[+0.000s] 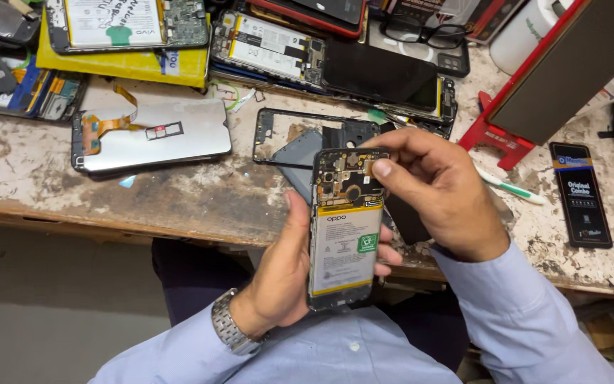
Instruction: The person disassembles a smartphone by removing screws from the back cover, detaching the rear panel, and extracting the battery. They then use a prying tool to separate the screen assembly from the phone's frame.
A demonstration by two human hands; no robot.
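Left hand [286, 274] cradles the opened phone [345, 227] firmly. Right hand [435, 192] pinches at its top board; better to press lightly, near the table [179, 206] front edge.

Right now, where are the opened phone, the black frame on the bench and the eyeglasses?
opened phone [344, 249], head view, on its battery.
black frame [268, 122], head view, on its upper left corner.
eyeglasses [421, 32], head view, on the bridge.

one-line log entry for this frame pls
left hand: holds opened phone, battery side up | right hand: fingertips on phone's top board area | bench: phone frame, screen panel behind
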